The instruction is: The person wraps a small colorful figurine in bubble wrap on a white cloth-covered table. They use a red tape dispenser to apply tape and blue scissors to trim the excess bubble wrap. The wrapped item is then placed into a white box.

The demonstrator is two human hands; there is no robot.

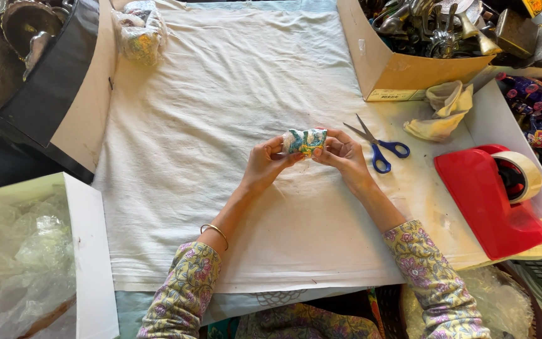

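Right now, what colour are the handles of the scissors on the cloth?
Blue. The scissors lie beside the right hand, seen in the head view.

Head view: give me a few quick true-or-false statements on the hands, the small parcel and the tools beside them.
1. Both the left hand and right hand hold the small wrapped parcel. True.
2. The scissors have red handles. False: they are blue.
3. The tape dispenser is red. True.
4. The scissors lie left of the hands. False: they lie to the right.
5. A white cloth covers the table. True.
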